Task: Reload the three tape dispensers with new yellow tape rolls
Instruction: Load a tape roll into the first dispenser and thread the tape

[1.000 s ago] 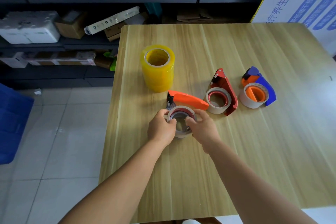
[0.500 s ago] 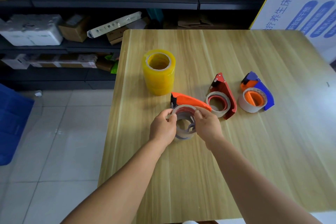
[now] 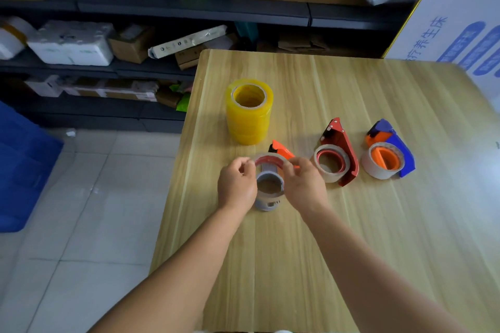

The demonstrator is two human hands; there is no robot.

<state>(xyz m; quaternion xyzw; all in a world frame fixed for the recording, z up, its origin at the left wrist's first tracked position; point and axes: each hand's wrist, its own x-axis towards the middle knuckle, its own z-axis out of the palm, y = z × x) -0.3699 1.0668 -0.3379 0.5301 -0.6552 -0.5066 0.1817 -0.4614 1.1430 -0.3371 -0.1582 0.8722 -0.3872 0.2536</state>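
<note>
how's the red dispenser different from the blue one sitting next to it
The red dispenser has a red hub inside its roll, while the blue dispenser has an orange hub. The red dispenser sits nearer the hands; the blue dispenser lies farthest right. The red dispenser's body is one colour, the blue dispenser's mixes blue and orange. Both lie untouched on the table, each with a pale, nearly spent roll.

the pale wood-grain table top (image 3: 351,224) looks smooth and matt. the stacked yellow translucent tape rolls (image 3: 249,113) shine glossy. the red plastic tape dispenser (image 3: 343,149) holds a matt cardboard core.
</note>
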